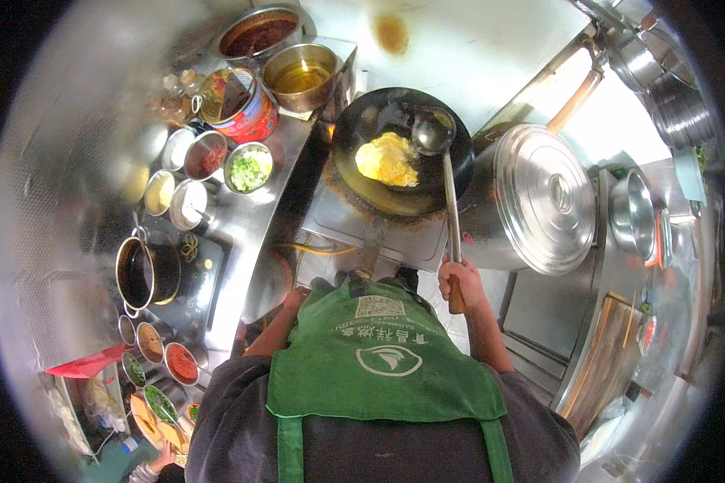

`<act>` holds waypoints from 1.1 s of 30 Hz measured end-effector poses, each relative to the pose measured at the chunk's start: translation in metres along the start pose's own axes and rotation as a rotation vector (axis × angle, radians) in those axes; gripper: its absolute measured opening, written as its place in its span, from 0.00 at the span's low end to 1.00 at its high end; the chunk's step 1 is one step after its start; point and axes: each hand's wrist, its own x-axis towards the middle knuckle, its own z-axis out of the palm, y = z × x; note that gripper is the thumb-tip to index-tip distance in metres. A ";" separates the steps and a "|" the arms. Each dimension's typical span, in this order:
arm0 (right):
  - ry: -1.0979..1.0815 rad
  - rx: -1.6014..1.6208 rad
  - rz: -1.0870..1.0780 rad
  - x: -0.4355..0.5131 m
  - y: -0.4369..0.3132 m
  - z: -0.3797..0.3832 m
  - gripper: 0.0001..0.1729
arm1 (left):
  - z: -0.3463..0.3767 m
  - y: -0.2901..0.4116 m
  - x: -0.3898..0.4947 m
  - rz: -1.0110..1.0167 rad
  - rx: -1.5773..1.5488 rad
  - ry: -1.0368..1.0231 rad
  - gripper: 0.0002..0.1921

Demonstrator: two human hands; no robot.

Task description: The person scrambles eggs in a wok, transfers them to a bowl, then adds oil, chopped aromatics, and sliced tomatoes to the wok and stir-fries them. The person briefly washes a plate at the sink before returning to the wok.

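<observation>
My right hand (464,282) is closed around the wooden grip of a long-handled metal ladle (452,205). The ladle's bowl rests in a dark wok (359,130), at the right of a mass of cooked yellow egg (388,160). The wok sits on a steel stove (344,211), its handle (371,247) pointing towards my body. My left hand (297,298) is low beside the left edge of my green apron (362,338), apart from the wok handle. Its fingers are partly hidden, so I cannot tell whether it holds anything.
Right of the wok stands a large lidded stockpot (544,199). The left counter holds a pan of oil (299,78), a bowl of chopped green onion (249,168), several seasoning bowls and a pot (148,275) on an induction cooker (202,265). Another person's hand (164,456) shows at lower left.
</observation>
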 end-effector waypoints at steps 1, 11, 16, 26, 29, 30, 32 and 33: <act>0.045 -0.041 -0.020 0.004 0.002 -0.002 0.10 | 0.000 -0.002 0.000 0.037 -0.042 0.004 0.17; -0.099 0.125 0.155 0.023 -0.002 0.005 0.09 | -0.016 0.034 -0.020 -0.058 0.022 0.022 0.18; -0.005 -0.133 -0.038 0.021 -0.010 -0.008 0.06 | -0.013 0.030 -0.009 0.016 -0.121 0.047 0.18; -0.084 -0.178 0.016 0.036 -0.021 0.009 0.05 | -0.004 0.022 -0.001 0.079 -0.077 0.068 0.18; 0.002 -0.214 0.032 0.014 -0.020 0.001 0.04 | -0.001 0.020 0.003 0.149 -0.257 0.087 0.17; 0.058 -0.242 0.047 0.011 -0.018 -0.001 0.04 | -0.002 0.018 0.002 0.146 -0.296 0.047 0.17; 0.116 -0.234 -0.014 0.009 -0.011 0.001 0.05 | -0.003 0.016 -0.002 0.081 -0.129 0.061 0.17; 0.146 -0.220 -0.042 0.011 -0.007 0.003 0.05 | -0.004 0.015 -0.006 0.031 -0.027 0.043 0.17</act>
